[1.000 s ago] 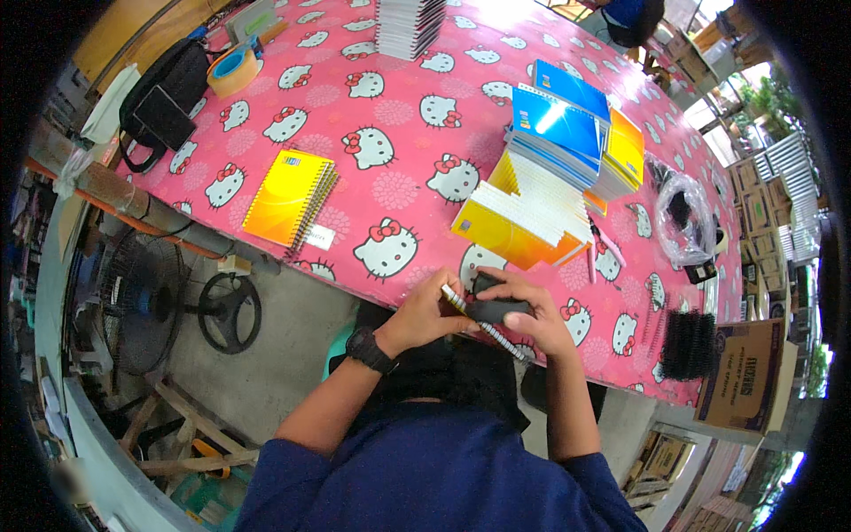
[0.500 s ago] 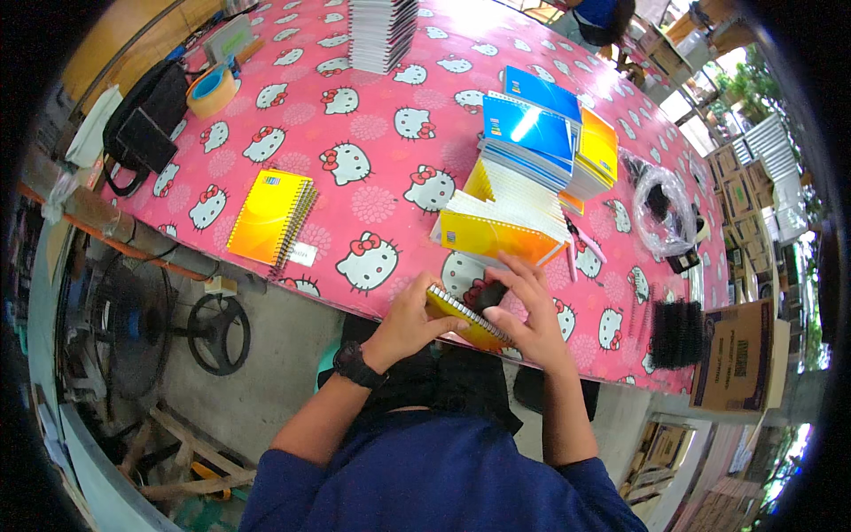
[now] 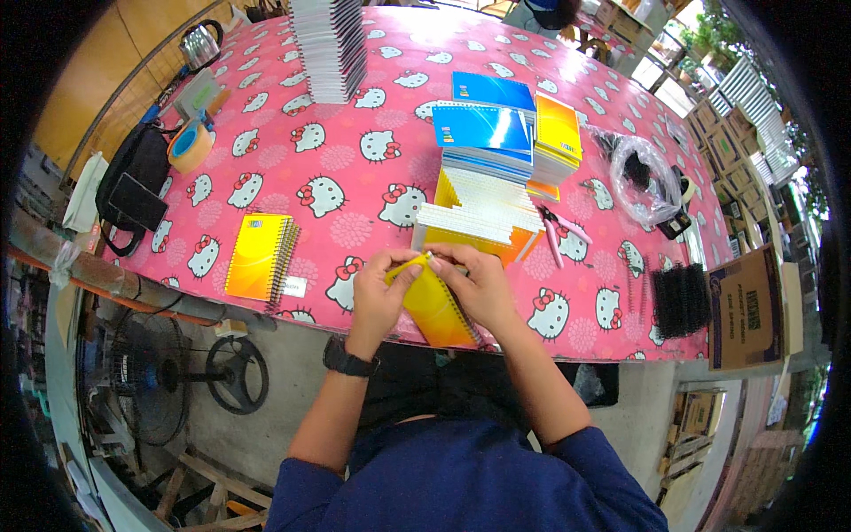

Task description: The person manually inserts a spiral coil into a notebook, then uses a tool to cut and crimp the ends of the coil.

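1 held notebook [image 3: 436,309], 2 blue covers [image 3: 483,129], 1 pair of pliers [image 3: 574,230], 1 kettle [image 3: 200,46], 1 fan [image 3: 149,377].

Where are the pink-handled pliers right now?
Head view, right of centre: the pink-handled pliers lie on the pink patterned tabletop, just right of the yellow-and-white notebook stack and below-left of the crumpled clear plastic.

Held notebook [image 3: 436,312] partly hidden by left hand [image 3: 381,288], right hand [image 3: 480,282]; stack [image 3: 330,58] cut off above; label [image 3: 293,286] too small to read.
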A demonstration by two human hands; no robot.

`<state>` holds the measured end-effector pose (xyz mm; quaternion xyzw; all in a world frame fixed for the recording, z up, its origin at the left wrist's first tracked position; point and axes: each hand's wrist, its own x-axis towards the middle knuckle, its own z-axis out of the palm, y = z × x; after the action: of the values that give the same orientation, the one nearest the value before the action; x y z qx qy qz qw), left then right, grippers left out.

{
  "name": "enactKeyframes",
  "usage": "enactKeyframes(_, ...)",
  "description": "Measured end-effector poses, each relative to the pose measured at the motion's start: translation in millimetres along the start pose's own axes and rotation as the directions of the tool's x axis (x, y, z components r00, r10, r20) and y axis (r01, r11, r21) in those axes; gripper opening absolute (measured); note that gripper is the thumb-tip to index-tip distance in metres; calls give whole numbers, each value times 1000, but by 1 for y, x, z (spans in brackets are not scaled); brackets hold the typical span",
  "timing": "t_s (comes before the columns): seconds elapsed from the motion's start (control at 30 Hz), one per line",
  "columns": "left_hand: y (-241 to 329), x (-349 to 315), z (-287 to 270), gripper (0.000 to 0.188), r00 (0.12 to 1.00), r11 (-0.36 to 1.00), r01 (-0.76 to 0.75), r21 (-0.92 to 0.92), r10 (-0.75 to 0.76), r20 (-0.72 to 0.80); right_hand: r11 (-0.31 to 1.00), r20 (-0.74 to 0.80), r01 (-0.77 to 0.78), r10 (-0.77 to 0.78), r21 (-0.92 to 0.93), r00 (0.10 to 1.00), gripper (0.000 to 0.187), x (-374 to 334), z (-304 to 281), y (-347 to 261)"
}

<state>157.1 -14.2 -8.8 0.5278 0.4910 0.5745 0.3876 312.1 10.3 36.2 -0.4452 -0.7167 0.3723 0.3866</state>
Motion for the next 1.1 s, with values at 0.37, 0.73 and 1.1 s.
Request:
enactKeyframes(0.37,15,-9,-39,13,984,994,-68,90,82,-156,968,126,-8,-25,252,992,20,24,33,-18)
enactKeyframes(0.73,45,-25,-36,12,974,974,-159,164,182,-136,964,115,262,-267,54,957,21,9,14,-46)
enactKeyframes(1.1,41,-34,-41,16,990,995,-55,-86,43,-138,906,121,422,-416,-34,901,14,4,30,-45)
